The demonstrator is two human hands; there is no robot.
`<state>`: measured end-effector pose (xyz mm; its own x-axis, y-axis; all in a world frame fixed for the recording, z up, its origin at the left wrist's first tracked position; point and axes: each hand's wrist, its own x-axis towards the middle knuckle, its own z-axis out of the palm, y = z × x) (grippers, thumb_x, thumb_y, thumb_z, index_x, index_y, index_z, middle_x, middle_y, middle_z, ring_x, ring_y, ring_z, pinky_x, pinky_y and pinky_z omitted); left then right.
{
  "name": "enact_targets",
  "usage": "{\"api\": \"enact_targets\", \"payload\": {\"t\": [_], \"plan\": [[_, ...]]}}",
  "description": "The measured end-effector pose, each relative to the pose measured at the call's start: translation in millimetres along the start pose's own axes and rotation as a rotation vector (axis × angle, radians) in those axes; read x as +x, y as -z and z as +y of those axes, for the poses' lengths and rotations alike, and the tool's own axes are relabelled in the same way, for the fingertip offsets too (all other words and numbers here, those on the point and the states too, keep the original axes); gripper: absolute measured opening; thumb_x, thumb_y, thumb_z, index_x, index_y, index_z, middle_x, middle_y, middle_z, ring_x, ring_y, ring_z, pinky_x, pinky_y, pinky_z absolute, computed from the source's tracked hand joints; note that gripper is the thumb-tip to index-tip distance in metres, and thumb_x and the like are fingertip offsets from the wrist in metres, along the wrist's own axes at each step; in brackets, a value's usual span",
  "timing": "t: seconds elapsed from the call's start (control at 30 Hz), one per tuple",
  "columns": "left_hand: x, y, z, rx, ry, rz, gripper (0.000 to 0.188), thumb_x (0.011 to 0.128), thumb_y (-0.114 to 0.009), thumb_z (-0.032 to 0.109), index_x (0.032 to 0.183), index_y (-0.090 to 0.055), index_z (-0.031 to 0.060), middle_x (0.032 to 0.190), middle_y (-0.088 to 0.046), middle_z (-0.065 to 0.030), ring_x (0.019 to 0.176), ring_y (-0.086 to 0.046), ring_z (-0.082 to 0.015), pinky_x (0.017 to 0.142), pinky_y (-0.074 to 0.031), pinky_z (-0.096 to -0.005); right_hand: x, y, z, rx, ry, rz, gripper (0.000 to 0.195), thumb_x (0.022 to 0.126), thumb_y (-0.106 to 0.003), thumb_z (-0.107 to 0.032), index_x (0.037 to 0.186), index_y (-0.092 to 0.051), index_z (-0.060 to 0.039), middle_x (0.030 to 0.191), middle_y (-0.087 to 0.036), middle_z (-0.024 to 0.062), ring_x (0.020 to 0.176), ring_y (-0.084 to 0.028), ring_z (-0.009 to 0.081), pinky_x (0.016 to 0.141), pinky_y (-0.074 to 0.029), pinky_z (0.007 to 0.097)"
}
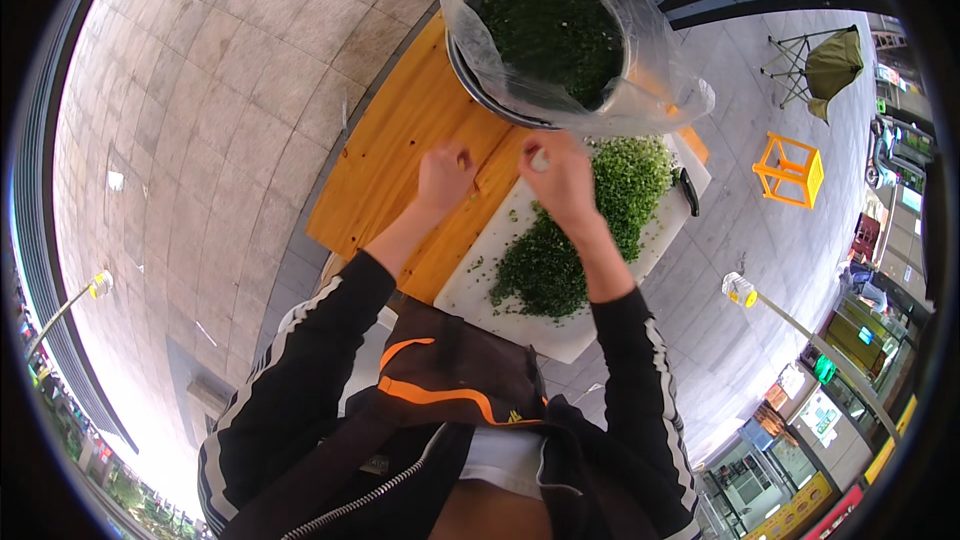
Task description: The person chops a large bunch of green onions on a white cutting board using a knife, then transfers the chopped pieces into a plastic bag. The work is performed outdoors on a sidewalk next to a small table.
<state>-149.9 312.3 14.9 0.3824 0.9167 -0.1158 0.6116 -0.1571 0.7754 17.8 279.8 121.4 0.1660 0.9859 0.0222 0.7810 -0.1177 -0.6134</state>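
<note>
My left hand [445, 178] is over the bare wooden table, its fingers curled and blurred. My right hand [561, 184] hovers above the cutting board, thumb and fingertips bent into a loop. A pale patch shows inside that loop; whether it is a small thing or the board behind cannot be told. On the white cutting board [559, 337] lie finely chopped greens [634, 176], light at the far end and dark [540, 270] nearer me. A black-handled knife [688, 192] rests at the board's right edge. Beyond my hands stands a round metal pot [480, 94], lined with clear plastic and holding dark chopped greens [551, 37].
The wooden table [397, 142] runs diagonally under the board and pot. Loose clear plastic [679, 94] spreads over the pot's right side. On the paved floor to the right stand a yellow plastic stool [791, 171] and a green folding chair [832, 64].
</note>
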Motion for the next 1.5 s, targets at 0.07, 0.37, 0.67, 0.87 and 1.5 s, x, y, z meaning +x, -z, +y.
{"api": "enact_targets", "payload": {"t": [0.07,0.37,0.67,0.87,1.5], "plan": [[29.2,54.7,62.9,-0.174,-0.200,0.324,0.007,0.066,-0.063,0.004,0.072,-0.061,0.0023,0.065,-0.058,-0.0118,0.061,-0.058,-0.0261,0.055,-0.047,-0.0322,20.4,53.0,-32.7,0.093,0.076,0.149,0.014,0.068,-0.064,-0.004,0.081,-0.058,-0.0034,0.075,-0.060,0.0074,0.076,-0.056,0.0233,0.064,-0.044,0.0347],[153.5,103.3,142.8,-0.080,-0.774,0.337,0.011,0.074,-0.066,0.001,0.084,-0.063,-0.0007,0.083,-0.064,-0.0084,0.072,-0.061,-0.0173,0.066,-0.048,-0.0268,97.4,60.7,37.2,-0.285,0.249,0.433,0.011,0.073,-0.066,-0.010,0.082,-0.066,-0.0037,0.083,-0.063,0.0077,0.081,-0.056,0.0261,0.068,-0.046,0.0343],[19.6,57.6,22.4,-0.176,-0.168,0.172,0.005,0.077,-0.060,0.005,0.077,-0.060,-0.0001,0.072,-0.058,-0.0137,0.065,-0.057,-0.0289,0.056,-0.044,-0.0344,47.8,50.3,-10.2,-0.029,0.202,0.532,0.019,0.073,-0.061,0.001,0.092,-0.063,-0.0027,0.092,-0.060,0.0097,0.082,-0.056,0.0274,0.070,-0.047,0.0349],[-62.0,-15.5,-54.0,-0.148,0.080,-0.124,0.014,0.073,-0.057,0.004,0.085,-0.061,-0.0012,0.088,-0.058,-0.0185,0.079,-0.057,-0.0346,0.068,-0.047,-0.0393,-50.0,-80.2,26.5,0.059,-0.113,-0.151,0.027,0.073,-0.067,-0.009,0.097,-0.058,-0.0005,0.099,-0.057,0.0182,0.087,-0.055,0.0325,0.074,-0.046,0.0377],[-93.6,-31.5,-44.1,0.120,0.066,-0.236,0.017,0.076,-0.058,0.013,0.085,-0.058,-0.0017,0.085,-0.057,-0.0167,0.076,-0.057,-0.0322,0.066,-0.048,-0.0387,-78.5,-154.0,49.7,-0.121,-0.218,-0.302,0.012,0.075,-0.061,-0.009,0.082,-0.059,0.0000,0.074,-0.058,0.0158,0.066,-0.057,0.0306,0.058,-0.047,0.0367]]}}
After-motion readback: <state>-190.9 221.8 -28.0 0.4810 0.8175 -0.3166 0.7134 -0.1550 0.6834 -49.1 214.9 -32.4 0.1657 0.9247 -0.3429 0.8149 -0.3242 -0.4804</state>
